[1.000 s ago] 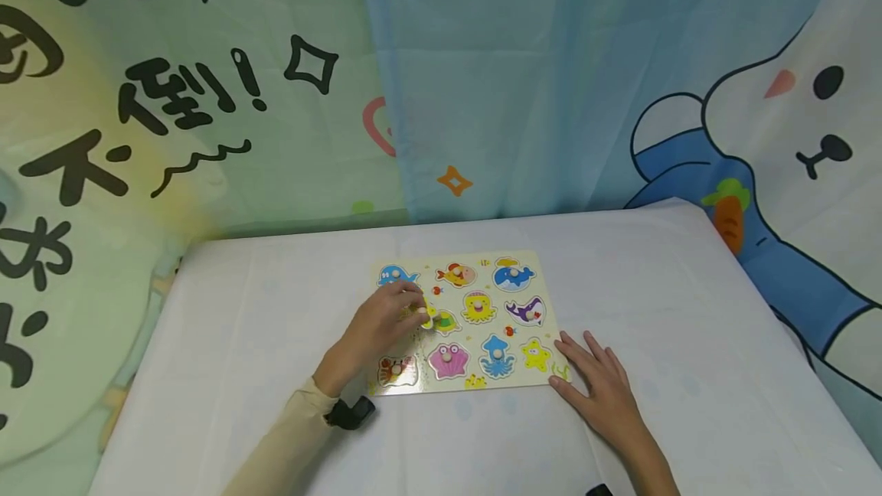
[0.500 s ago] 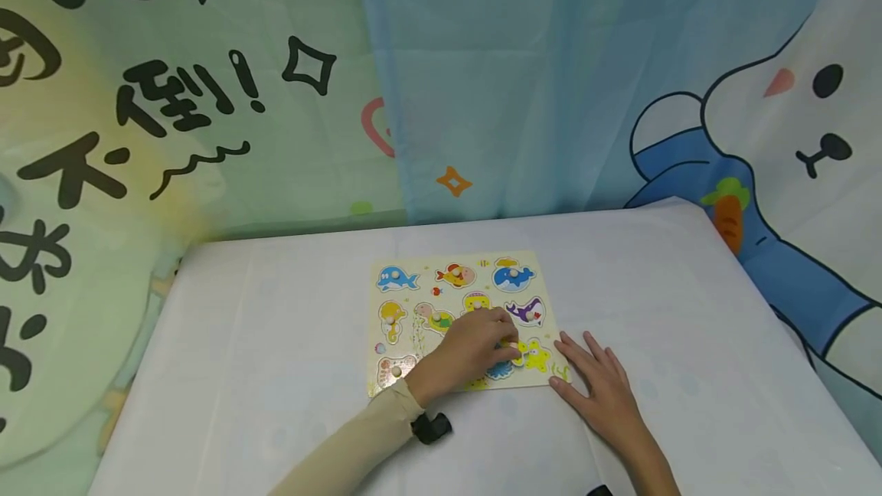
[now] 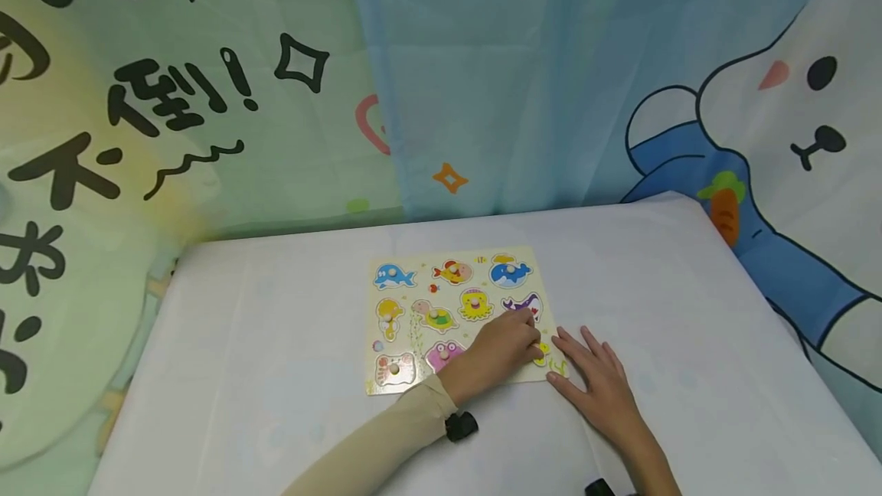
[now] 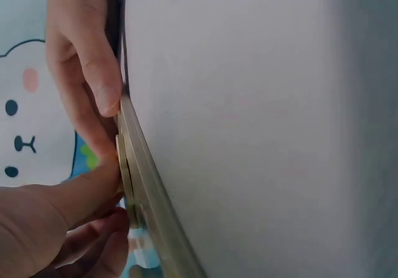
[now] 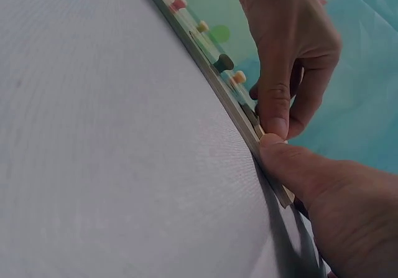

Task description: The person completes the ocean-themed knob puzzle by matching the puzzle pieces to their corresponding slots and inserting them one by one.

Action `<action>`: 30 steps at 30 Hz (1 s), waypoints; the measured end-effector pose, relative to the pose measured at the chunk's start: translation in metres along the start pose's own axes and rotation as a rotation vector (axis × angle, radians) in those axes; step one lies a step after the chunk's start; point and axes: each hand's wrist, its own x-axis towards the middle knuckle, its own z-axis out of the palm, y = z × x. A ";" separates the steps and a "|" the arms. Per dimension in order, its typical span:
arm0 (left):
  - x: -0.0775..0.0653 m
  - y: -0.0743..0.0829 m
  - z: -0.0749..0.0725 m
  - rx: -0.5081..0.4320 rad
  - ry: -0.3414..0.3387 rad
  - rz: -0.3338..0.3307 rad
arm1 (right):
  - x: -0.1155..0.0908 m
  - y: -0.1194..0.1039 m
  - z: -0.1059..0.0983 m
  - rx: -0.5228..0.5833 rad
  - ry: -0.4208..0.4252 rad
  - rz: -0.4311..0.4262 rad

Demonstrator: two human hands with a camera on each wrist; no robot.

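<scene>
A wooden knob puzzle board point(image 3: 419, 260) with sea animals lies on the white table. My left hand point(image 3: 494, 348) reaches across its lower right part, thumb and fingers pinching a yellow starfish puzzle piece point(image 3: 543, 354), mostly covered by the hand. In the left wrist view, a thin piece point(image 4: 126, 172) sits slightly above the board's surface beneath the left fingers. My right hand point(image 3: 605, 383) lies with fingers spread at the board's right edge. In the right wrist view its thumb point(image 5: 295, 163) rests on the board's edge, close to the left fingertips. The squid piece is hidden under the left hand.
Other pieces on the board include a turtle point(image 3: 438, 318), an octopus point(image 3: 475, 305) and a blue whale point(image 3: 510, 274). Several small knobs stick up from it. The white tablecloth point(image 3: 289, 327) surrounds the board. A printed curtain point(image 3: 482, 98) hangs behind the table.
My left hand has carried a yellow piece from the board's left side to its lower right, uncovering the seahorse and turtle. My right hand has stayed at the right edge.
</scene>
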 end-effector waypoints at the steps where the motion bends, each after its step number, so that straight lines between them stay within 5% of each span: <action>1: 0.000 0.001 0.000 0.015 -0.008 -0.009 | 0.001 0.000 0.000 -0.002 0.000 0.000; 11: 0.002 0.005 -0.003 0.038 -0.011 -0.054 | 0.004 -0.001 -0.003 -0.004 -0.011 0.003; 18: -0.002 0.003 -0.002 0.035 -0.072 -0.001 | 0.003 -0.001 -0.001 -0.001 -0.010 0.001; 23: -0.011 0.000 -0.005 -0.063 -0.130 -0.020 | 0.003 -0.003 -0.002 0.002 -0.001 -0.002; 30: -0.021 -0.001 -0.010 -0.113 -0.053 0.036 | -0.003 -0.003 -0.002 0.013 0.014 -0.015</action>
